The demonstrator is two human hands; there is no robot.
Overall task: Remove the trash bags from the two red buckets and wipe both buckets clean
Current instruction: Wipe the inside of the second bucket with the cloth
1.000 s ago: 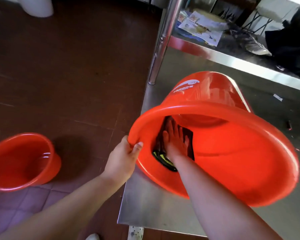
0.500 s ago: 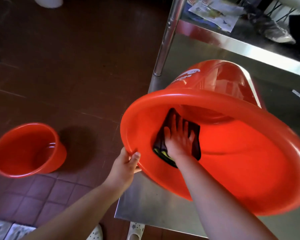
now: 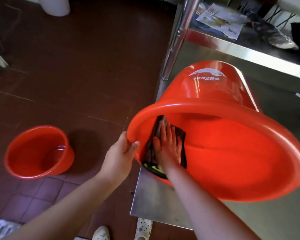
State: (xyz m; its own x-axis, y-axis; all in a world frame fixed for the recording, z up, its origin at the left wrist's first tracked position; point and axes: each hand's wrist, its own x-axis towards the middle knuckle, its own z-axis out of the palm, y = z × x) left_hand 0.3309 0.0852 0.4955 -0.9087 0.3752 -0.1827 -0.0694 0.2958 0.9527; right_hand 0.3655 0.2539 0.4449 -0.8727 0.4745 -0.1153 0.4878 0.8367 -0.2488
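A large red bucket (image 3: 232, 153) lies tipped on its side on the steel table (image 3: 156, 201), its mouth facing me. My left hand (image 3: 119, 156) grips the bucket's rim at its left edge, thumb inside. My right hand (image 3: 168, 146) is inside the bucket, fingers straight, pressing a dark cloth (image 3: 178, 135) with a yellow-green edge flat against the left inner wall. A second red bucket (image 3: 38, 153) stands upright on the floor at the left, no bag visible in it.
A steel post (image 3: 177, 38) rises at the table's far left corner. A raised steel shelf (image 3: 249, 51) behind holds papers (image 3: 220, 19), a crumpled plastic bag (image 3: 277, 37) and something black. A white object (image 3: 55, 6) stands on the brown tiled floor. My shoes (image 3: 100, 232) show below.
My right hand with the cloth has slid along the left inner wall toward the rim. The left hand keeps its hold on the rim. The view has shifted slightly.
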